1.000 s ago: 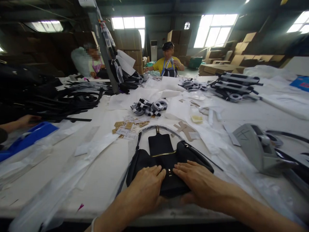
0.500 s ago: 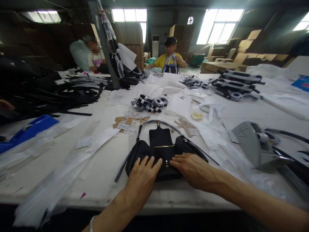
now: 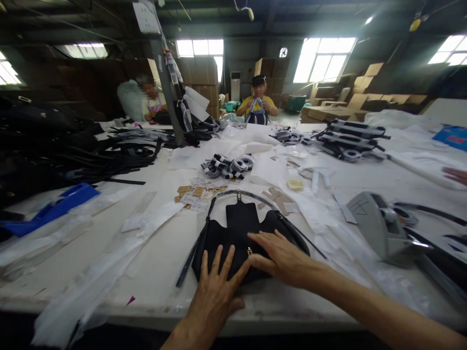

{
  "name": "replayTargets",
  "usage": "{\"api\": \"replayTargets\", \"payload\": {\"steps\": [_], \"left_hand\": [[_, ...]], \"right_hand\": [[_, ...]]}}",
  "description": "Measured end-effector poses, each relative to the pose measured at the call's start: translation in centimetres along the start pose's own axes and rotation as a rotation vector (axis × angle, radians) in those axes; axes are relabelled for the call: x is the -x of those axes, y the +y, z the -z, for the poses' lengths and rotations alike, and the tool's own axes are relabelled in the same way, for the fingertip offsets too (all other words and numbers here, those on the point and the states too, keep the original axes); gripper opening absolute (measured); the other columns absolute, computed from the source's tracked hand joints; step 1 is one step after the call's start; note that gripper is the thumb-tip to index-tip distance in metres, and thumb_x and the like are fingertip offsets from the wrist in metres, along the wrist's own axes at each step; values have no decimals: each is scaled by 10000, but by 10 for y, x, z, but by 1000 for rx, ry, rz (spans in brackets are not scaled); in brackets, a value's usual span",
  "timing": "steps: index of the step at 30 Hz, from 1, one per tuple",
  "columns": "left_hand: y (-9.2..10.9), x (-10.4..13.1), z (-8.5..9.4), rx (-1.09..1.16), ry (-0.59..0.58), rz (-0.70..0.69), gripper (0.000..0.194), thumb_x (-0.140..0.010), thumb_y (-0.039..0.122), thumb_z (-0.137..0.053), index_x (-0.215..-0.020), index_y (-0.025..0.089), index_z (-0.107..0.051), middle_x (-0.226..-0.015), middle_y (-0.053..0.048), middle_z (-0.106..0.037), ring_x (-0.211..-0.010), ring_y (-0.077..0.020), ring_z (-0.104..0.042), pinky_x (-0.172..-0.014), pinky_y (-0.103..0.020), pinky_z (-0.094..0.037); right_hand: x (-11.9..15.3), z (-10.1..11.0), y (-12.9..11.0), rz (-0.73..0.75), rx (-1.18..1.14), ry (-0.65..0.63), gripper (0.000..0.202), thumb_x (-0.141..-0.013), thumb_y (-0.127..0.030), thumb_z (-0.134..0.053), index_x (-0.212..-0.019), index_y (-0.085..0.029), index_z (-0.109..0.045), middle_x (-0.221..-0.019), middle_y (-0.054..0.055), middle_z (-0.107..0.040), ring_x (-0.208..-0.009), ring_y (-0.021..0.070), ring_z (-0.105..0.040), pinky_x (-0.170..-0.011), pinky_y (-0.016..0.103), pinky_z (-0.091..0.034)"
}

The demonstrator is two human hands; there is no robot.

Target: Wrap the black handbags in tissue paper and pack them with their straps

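A black handbag lies flat on the white table in front of me, its flap turned away from me and its wrapped strap arched behind it. My left hand rests on the bag's near left side, fingers spread. Across the middle and right of the bag lies my right hand, fingers stretched out and palm down. A small gold clasp shows between the two hands. Neither hand grips anything.
Paper tags and coiled straps lie beyond the bag. A grey tape dispenser stands at right, a blue tool at left. Black bags are piled far left. Two co-workers sit across the table; another person's hand shows at the right edge.
My right hand has slid up and left over the bag, and the gold zip line no longer shows. My left fingers have spread wider. The view has tilted up slightly.
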State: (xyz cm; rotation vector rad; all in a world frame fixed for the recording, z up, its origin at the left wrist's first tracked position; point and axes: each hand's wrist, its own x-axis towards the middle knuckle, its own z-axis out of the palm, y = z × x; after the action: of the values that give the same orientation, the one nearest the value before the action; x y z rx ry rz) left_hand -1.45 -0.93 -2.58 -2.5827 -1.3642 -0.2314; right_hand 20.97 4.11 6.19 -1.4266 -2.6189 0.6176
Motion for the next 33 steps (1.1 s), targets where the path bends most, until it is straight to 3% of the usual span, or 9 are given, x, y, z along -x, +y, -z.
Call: {"api": "replayTargets", "payload": {"steps": [4, 10, 13, 17, 20, 22, 27, 30, 33], "left_hand": [[-1, 2, 1, -22, 51, 20, 1149, -555, 544, -879, -1503, 431, -241, -1540, -136, -380, -1358, -468, -400, -1022, -733, -352], [-11, -31, 14, 111, 17, 2, 632, -868, 670, -507, -1373, 291, -539, -1267, -108, -669, -1151, -323, -629, -991, -521, -476], [-13, -49, -4, 61, 179, -23, 778, -836, 716, -503, -1431, 215, -473, -1356, -147, -602, -1230, -331, -566, -1039, -496, -421], [-21, -51, -46, -41, 360, -89, 841, -797, 733, -531, -1451, 211, -444, -1402, -154, -561, -1258, -344, -532, -1012, -460, -406], [-27, -50, -62, -98, 456, -117, 842, -805, 736, -510, -1459, 212, -429, -1375, -137, -588, -1241, -330, -543, -1003, -433, -389], [-29, -51, -61, -115, 493, -127, 861, -802, 753, -492, -1456, 196, -433, -1355, -136, -605, -1227, -320, -551, -995, -417, -384], [-36, -49, -41, -179, 492, -172, 824, -826, 755, -452, -1436, 202, -467, -1311, -109, -641, -1188, -276, -569, -987, -387, -364], [-44, -40, -37, -255, 475, -135, 714, -861, 724, -427, -1422, 286, -483, -1288, -79, -659, -1174, -281, -569, -1044, -438, -295], [-49, -33, -37, -277, 468, -133, 736, -845, 746, -426, -1408, 278, -503, -1285, -103, -656, -1187, -299, -556, -1094, -468, -231]], "right_hand": [[-23, -11, 12, 45, 80, 99, 784, -900, -662, -486, -1520, -202, -348, -1572, 169, -322, -1469, 374, -221, -1156, 665, -91], [-24, -41, 33, 59, 21, 54, 747, -924, -668, -419, -1538, -257, -305, -1606, 122, -249, -1489, 353, -162, -1172, 644, -23], [-26, -27, 28, 27, -3, 9, 761, -925, -671, -407, -1545, -245, -288, -1611, 140, -220, -1493, 356, -134, -1171, 641, -16], [-28, 9, 15, -3, -38, -179, 851, -880, -711, -453, -1549, -214, -279, -1605, 190, -207, -1481, 391, -151, -1158, 653, -111], [-22, 26, 18, 112, -38, -113, 871, -839, -715, -534, -1551, -300, -253, -1615, 128, -226, -1486, 381, -142, -1163, 655, -69], [-14, 25, 28, 153, -27, -48, 827, -837, -709, -549, -1532, -341, -294, -1614, 95, -241, -1488, 379, -132, -1166, 654, -19], [-1, 6, 59, 85, -30, -58, 803, -844, -753, -480, -1519, -346, -329, -1619, 102, -208, -1490, 383, -72, -1171, 654, -28], [-1, 2, 64, 127, -24, -64, 801, -849, -740, -492, -1527, -357, -301, -1619, 99, -201, -1488, 386, -73, -1167, 665, -30], [-3, 2, 63, 150, -16, -55, 791, -864, -692, -526, -1533, -351, -281, -1618, 99, -199, -1488, 383, -92, -1169, 663, -42]]}}
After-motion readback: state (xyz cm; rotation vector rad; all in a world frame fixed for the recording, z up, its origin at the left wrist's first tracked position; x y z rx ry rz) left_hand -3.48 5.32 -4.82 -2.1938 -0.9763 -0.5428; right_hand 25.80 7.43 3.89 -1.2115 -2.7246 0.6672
